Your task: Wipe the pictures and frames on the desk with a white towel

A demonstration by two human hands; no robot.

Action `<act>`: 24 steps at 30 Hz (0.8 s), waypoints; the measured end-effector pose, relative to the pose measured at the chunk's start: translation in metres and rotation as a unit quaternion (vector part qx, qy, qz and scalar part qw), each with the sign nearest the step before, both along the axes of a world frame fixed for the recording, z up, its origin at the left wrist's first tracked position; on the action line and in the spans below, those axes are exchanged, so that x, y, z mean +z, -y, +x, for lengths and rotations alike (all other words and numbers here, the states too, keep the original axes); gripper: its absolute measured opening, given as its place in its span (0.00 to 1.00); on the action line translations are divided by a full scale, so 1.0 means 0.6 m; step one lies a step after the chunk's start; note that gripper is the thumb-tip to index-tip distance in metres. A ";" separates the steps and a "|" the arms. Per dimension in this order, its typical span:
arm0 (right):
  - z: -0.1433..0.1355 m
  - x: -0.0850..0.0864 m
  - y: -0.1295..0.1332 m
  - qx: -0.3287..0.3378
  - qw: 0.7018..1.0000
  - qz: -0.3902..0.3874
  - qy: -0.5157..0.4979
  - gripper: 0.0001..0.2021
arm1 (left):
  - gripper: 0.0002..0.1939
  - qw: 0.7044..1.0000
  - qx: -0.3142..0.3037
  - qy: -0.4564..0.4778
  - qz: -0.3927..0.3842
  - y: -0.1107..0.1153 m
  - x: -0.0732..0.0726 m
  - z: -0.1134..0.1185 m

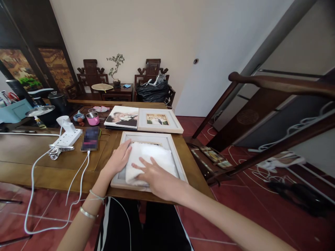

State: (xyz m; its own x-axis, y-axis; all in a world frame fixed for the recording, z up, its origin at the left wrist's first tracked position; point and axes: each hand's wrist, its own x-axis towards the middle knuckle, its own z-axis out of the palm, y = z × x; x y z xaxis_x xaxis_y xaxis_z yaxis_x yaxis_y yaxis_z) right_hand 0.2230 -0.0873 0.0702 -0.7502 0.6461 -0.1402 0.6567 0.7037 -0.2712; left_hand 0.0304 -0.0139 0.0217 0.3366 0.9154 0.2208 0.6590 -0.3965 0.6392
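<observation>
A folded white cloth (159, 157) lies inside a pale picture frame (179, 164) at the front edge of the wooden table, covering most of the picture in it. My right hand (154, 174) rests on the cloth from above, fingers spread. Along the left side of the frame lies my left hand (119, 158), its fingers stretched out and touching the frame's edge beside the cloth. Behind stand a second pale frame (172, 120) with a small photo and, to its left, a photo album (121, 116).
Left of the frame lie a phone (90, 138) on a white charging cable and a power strip (69, 136). A pink cup (92, 118) and a lidded pan (40, 112) stand farther back. A dark wooden chair (243, 111) is at the right.
</observation>
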 end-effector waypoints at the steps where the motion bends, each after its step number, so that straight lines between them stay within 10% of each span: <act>1: 0.005 0.003 0.009 0.010 1.000 -0.010 -0.012 0.35 | 0.27 1.000 0.002 -0.001 -0.006 0.003 0.004 0.001; 13: -0.060 -0.009 -0.077 -0.079 0.993 0.065 0.060 0.30 | 0.29 0.996 -0.032 0.054 0.057 0.002 0.004 -0.006; 24: 0.023 0.040 0.034 0.001 0.999 -0.004 0.036 0.31 | 0.22 0.996 -0.013 -0.045 0.082 -0.019 -0.022 -0.009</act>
State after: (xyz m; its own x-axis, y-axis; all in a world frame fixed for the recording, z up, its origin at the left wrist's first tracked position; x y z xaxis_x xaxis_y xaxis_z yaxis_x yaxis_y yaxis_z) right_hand 0.2369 -0.1075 0.0942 -0.7388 0.6438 -0.1994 0.6739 0.7026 -0.2283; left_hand 0.0251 -0.0024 0.0087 0.3853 0.8603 0.3338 0.6981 -0.5083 0.5042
